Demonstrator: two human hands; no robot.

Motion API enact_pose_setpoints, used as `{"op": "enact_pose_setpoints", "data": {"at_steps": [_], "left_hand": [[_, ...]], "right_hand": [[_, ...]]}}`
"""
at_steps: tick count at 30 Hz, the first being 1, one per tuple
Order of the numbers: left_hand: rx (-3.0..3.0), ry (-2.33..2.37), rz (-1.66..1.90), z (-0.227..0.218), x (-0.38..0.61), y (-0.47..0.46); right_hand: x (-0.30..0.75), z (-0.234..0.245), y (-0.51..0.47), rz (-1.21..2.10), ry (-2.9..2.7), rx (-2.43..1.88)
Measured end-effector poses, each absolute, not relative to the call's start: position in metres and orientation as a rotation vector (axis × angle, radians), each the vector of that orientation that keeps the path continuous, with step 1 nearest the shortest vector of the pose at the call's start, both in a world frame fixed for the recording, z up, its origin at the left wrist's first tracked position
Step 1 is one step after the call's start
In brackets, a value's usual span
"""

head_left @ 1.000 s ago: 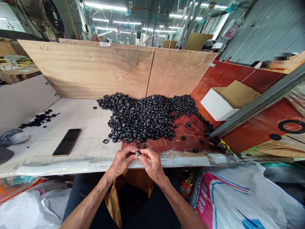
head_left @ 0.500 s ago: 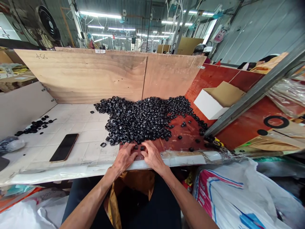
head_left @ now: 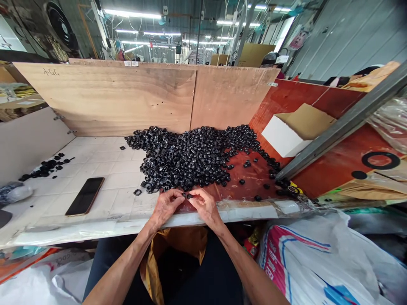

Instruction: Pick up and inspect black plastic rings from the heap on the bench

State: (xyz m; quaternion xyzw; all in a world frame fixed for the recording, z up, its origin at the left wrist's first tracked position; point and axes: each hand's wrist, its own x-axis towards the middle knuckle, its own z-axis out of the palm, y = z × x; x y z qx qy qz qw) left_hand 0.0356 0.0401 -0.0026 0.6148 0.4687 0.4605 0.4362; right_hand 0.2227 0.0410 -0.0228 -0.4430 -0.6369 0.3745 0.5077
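A wide heap of small black ring-like plastic parts (head_left: 190,156) lies across the middle of the bench. At its near edge, my left hand (head_left: 167,206) pinches one small black part (head_left: 184,195) between thumb and fingers. Close beside it, my right hand (head_left: 203,205) pinches another small black part (head_left: 190,196). The two parts are very near each other; their exact shape is too small to make out. Below the hands, an open brown bag (head_left: 152,271) with a dark inside sits between the legs.
A phone (head_left: 85,196) and a small pile of black pieces (head_left: 44,168) lie to the left. An open white box (head_left: 282,134) leans by the red side board, near a slanting metal bar (head_left: 337,123). A plywood board (head_left: 133,101) closes the back. White sacks (head_left: 311,258) stand at lower right.
The fingers of both hands have closed on small black parts that lay between them on the bench. The hands remain at the heap's near edge. The view has shifted slightly.
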Motion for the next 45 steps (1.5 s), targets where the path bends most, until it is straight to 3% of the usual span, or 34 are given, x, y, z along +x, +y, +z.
{"op": "enact_pose_setpoints", "data": {"at_steps": [4,18,29,36,45], "left_hand": [[1.26,0.997,1.127,0.002,0.033,0.035],[1.404,0.939,1.1,0.002,0.033,0.028],[1.677,0.969,1.165,-0.003,0.03,0.025],[1.424,0.924,1.142,-0.007,0.032,0.027],[1.425,0.923,1.162,-0.005,0.032,0.028]], "right_hand": [[0.217,-0.02,0.033,0.978,-1.48,-0.987],[0.207,-0.015,0.022,0.938,-1.43,-1.022],[0.205,-0.01,0.02,0.598,-1.631,-1.119],[0.207,-0.009,0.02,0.736,-1.678,-1.077],[0.203,-0.011,0.025,0.539,-1.675,-1.219]]}}
